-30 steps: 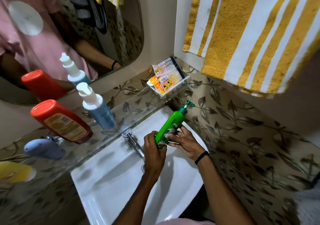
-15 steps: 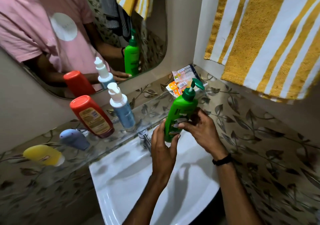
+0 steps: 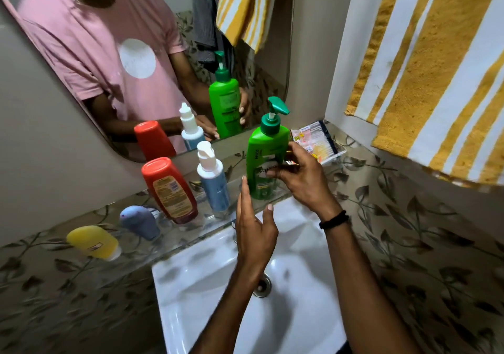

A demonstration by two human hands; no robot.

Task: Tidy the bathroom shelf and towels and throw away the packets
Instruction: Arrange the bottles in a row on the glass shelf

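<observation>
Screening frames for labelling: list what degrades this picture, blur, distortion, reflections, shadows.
Head view: motion blur smears the lower-left tiles; the wide lens bows the striped towel and wall edges; the mirror doubles the green pump bottle; soft shadows cross the sink.

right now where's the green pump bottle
Head view, centre: green pump bottle on the glass shelf, between blue bottle and packets, gripped by the right hand.

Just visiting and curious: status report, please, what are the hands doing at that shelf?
Right hand grips green pump bottle, upright on glass shelf. Left hand open beside its base. Packets behind it, not yet binned.
</observation>
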